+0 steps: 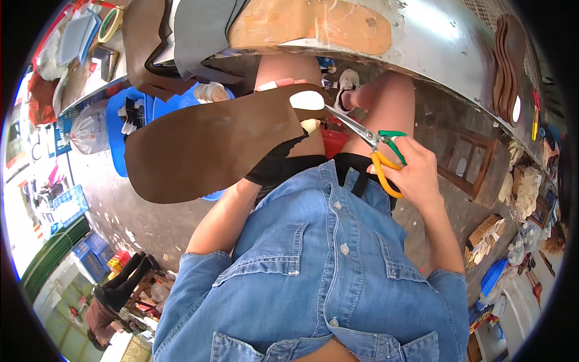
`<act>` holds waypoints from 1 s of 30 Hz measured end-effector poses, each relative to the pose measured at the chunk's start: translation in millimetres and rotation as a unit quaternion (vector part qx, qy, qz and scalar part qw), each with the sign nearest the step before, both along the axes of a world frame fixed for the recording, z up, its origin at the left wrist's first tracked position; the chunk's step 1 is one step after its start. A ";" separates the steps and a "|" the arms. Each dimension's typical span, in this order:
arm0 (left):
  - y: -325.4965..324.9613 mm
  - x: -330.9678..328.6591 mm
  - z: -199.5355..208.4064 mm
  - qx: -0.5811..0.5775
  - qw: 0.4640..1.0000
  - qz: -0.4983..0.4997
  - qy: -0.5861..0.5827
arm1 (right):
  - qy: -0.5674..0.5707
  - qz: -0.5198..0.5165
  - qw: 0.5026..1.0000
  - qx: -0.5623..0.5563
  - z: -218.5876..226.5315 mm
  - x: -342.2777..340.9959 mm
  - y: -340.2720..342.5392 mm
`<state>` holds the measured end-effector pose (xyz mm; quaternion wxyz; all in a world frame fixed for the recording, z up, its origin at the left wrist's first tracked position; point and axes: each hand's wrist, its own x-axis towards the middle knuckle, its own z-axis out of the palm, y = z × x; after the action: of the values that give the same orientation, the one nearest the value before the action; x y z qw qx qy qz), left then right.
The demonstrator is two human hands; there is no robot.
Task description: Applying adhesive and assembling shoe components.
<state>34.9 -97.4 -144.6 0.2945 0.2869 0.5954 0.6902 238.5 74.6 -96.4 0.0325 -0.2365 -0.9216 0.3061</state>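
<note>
My left hand (291,82) grips a large brown leather piece (205,145) over my lap. Most of that hand is hidden beneath the leather; only fingertips show along its upper and right edges, some in pale coverings. A white oval patch (306,100) lies on the narrow right end of the piece. Black material (280,158) with a ragged edge hangs below it. In my right hand (417,175) is a pair of scissors (360,130) with one green and one yellow handle, fingers closed round the handles. The blade tips point at the leather's edge, beside the white patch.
A metal-topped bench (431,36) runs across the far side, carrying grey leather pieces (202,30), a tan board (350,24) and stacked brown pieces (506,66). Blue tubs (117,136) stand left of my legs. A wooden frame (464,158) sits at right.
</note>
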 end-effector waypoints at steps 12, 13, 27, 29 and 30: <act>-9.6 0.3 -19.5 0.008 0.996 -0.033 -0.083 | -0.031 -0.038 0.997 -0.068 -14.2 2.3 -11.3; -10.3 -0.7 -22.7 0.027 0.993 -0.057 -0.099 | -0.023 -0.028 0.998 -0.042 -17.4 2.7 -12.2; -25.5 -21.1 -4.6 -0.003 0.984 -0.106 -0.145 | 0.032 -0.005 0.999 -0.041 -4.7 -0.3 4.5; -26.9 -23.0 -1.7 -0.030 0.978 -0.125 -0.162 | 0.019 0.025 0.999 -0.025 -4.9 -0.3 6.4; -26.4 -22.7 -3.7 -0.031 0.979 -0.125 -0.161 | 0.020 0.025 0.999 -0.026 -5.2 -0.3 6.7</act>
<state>12.1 -123.8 -148.3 0.4792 0.2346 0.5211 0.6662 238.2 81.2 -101.6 0.0375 -0.2080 -0.9182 0.3351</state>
